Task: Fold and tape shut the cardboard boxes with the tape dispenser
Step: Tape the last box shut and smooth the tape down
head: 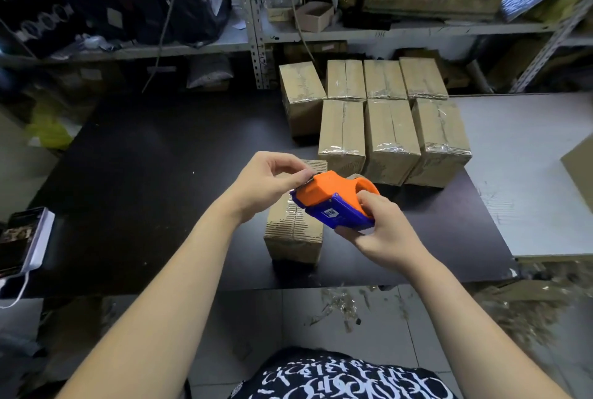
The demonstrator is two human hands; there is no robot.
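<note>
Orange cutter end of the tape dispenser [330, 199] is pinched by the left hand [266, 180] fingertips, probably fishing for the loose tape end; right hand [382, 228] fingers wrap the blue body to steady it. Cardboard box [293, 235] in work sits on the dark table [144, 174] under both hands, taped boxes [388, 138] parked in rows behind, out of the way
</note>
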